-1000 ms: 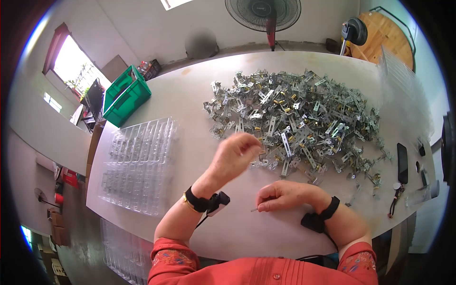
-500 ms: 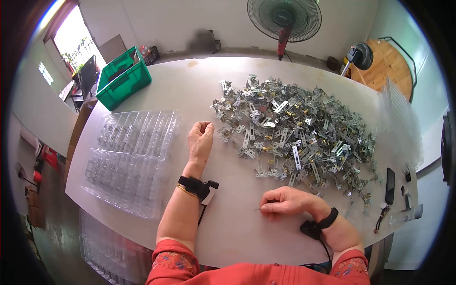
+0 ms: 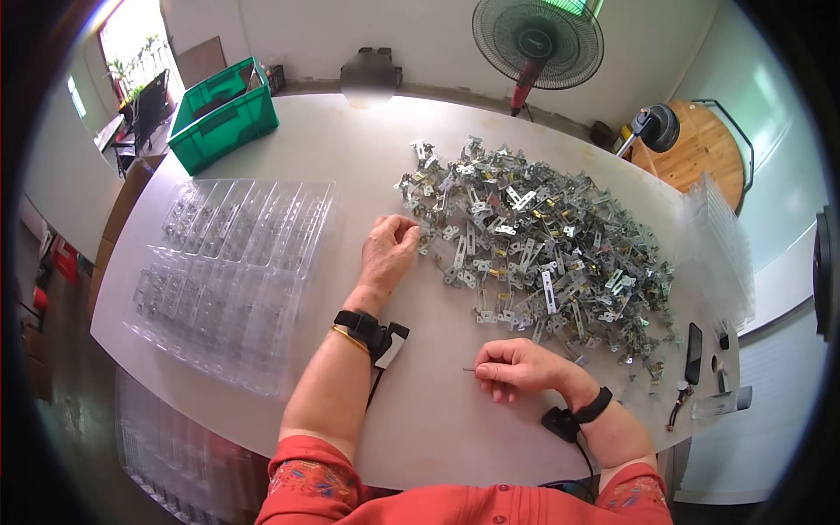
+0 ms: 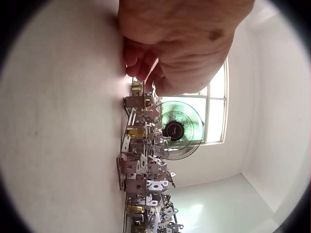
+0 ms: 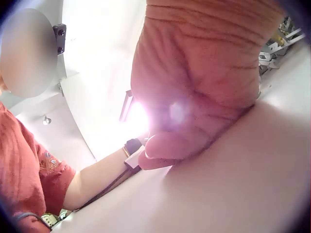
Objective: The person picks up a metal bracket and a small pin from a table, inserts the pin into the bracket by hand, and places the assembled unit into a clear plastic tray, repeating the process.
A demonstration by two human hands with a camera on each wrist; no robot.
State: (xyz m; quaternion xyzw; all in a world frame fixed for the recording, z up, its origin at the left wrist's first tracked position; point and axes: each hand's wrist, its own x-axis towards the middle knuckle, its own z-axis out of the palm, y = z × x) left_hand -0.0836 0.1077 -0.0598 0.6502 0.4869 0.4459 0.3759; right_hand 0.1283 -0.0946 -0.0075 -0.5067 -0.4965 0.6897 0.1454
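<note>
Left fingers (image 3: 392, 225), grasp unclear, curl beside the bracket pile (image 3: 542, 236); right fingers (image 3: 495, 352) pinch a thin pin (image 3: 469, 369), bench (image 3: 420, 411) between them.

Pale walls (image 3: 341, 31), bright window (image 4: 217, 119), round wooden tabletop (image 3: 700, 153)

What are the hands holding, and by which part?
The right hand pinches a thin rod behind its protruding tip. Whether the left hand, beside the metal parts, holds anything cannot be told.
</note>
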